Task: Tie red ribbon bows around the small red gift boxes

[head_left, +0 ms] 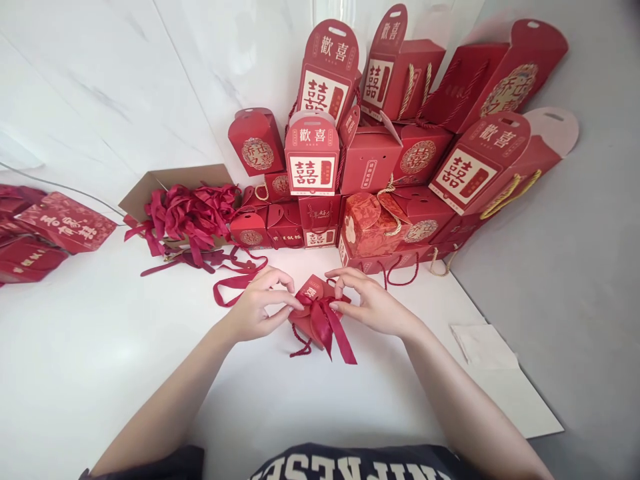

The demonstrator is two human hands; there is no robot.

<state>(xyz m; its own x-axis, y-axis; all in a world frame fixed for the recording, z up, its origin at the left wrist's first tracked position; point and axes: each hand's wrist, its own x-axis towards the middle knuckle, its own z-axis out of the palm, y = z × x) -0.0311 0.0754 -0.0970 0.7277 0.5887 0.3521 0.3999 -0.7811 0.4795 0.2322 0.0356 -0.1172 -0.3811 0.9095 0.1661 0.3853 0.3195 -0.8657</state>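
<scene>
**Item:** one small red gift box, on a white table at lower centre of the frame, between the hands. It was tied with a red satin bow, whose two tails fell toward the lower right. A thin red cord looped out at the box's lower left.

**Left hand**: half closed, fingers curled, thumb and fingertips pinching the left side of the bow.

**Right hand**: half closed, fingers curled, fingertips pinching the right side of the bow.

**Nearby:** a loose red ribbon lay just beyond the left hand, trailing toward a ribbon heap in an open cardboard box, left of centre.

**Upper centre to upper right:** a stacked bank of red gift boxes, many printed with the double-happiness character, some with gold rope handles. An orange-red patterned box sat at the front of the stack.

**Far left edge:** flat red cards, partly cut off by the frame.

**Right of the hands:** a white paper napkin on the table, with a grey floor beyond the table edge.

**Bottom edge:** the person's dark shirt, with white lettering.

**Behind:** a white marble wall.
</scene>
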